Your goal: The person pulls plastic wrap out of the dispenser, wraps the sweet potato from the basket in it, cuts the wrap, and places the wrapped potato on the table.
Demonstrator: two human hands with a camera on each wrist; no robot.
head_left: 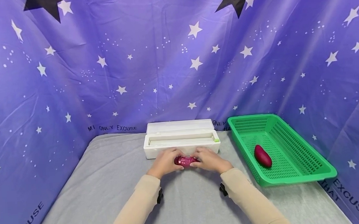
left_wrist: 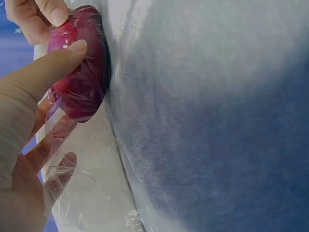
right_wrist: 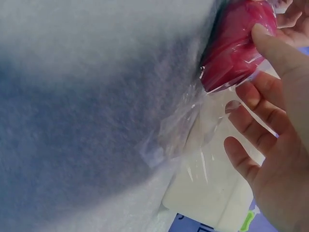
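Observation:
A dark red sweet potato [head_left: 186,161] lies close in front of a white box, with clear cling film [left_wrist: 91,181] over it. My left hand [head_left: 165,162] grips its left end, thumb on the near side and fingers behind, some of them seen through the film in the left wrist view. The other end is held by my right hand [head_left: 211,159], its thumb pressing on the wrapped skin. Loose film [right_wrist: 159,147] trails off that end in the right wrist view. The white cling film box [head_left: 182,150] has its lid raised, and a roll shows inside.
A green basket [head_left: 297,179] stands on the right of the grey cloth-covered table [head_left: 109,178]. A second red sweet potato [head_left: 262,156] lies in it, bare. A purple curtain with stars [head_left: 165,75] hangs behind and along both sides.

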